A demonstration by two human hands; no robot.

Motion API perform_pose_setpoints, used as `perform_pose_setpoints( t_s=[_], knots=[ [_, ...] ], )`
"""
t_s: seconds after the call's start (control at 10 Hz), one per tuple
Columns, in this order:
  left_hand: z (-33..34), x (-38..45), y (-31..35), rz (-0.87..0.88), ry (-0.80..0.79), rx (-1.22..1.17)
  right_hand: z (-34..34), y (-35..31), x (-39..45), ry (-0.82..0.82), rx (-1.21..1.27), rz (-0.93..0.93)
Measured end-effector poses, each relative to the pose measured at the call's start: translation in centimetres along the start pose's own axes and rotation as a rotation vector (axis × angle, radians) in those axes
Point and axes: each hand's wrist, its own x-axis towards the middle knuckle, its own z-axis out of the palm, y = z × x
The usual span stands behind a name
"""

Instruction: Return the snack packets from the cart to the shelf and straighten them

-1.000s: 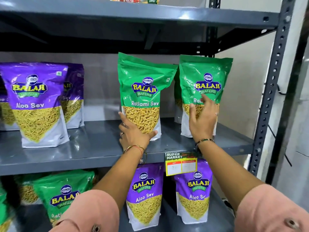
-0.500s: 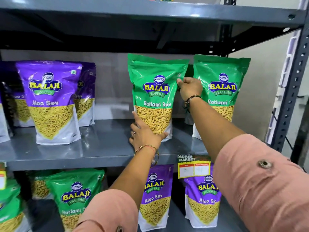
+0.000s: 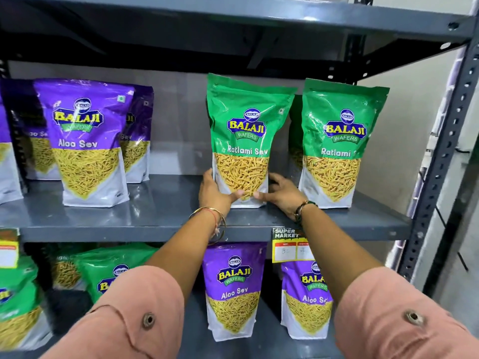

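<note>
A green Ratlami Sev packet [image 3: 243, 130] stands upright on the grey middle shelf [image 3: 155, 216]. My left hand [image 3: 216, 194] grips its lower left corner and my right hand [image 3: 281, 194] grips its lower right corner, thumbs across the clear front. A second green Ratlami Sev packet [image 3: 339, 141] stands just to the right, with another partly hidden behind the gap. Purple Aloo Sev packets [image 3: 88, 141] stand at the left of the same shelf.
The shelf below holds purple Aloo Sev packets [image 3: 233, 288] and green packets [image 3: 108, 268] at the left. A yellow price tag [image 3: 286, 246] hangs on the shelf edge. The perforated grey upright [image 3: 438, 161] bounds the right side; the upper shelf [image 3: 233, 14] is close overhead.
My right hand has dropped from the packet's top right edge to its bottom right corner. My left hand stays at the bottom left. The view has shifted slightly right.
</note>
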Motion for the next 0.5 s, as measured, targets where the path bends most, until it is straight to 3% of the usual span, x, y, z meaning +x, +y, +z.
perform_pose_setpoints(
  t_s=[0.4,0.5],
  knots=[
    [-0.4,-0.6,0.2,-0.02,-0.009,0.015,1.1,0.6,0.1,0.086,-0.202,-0.012],
    [-0.8,-0.7,0.8,0.005,0.039,0.05,1.9,-0.2,-0.4,0.196,-0.237,-0.085]
  ],
)
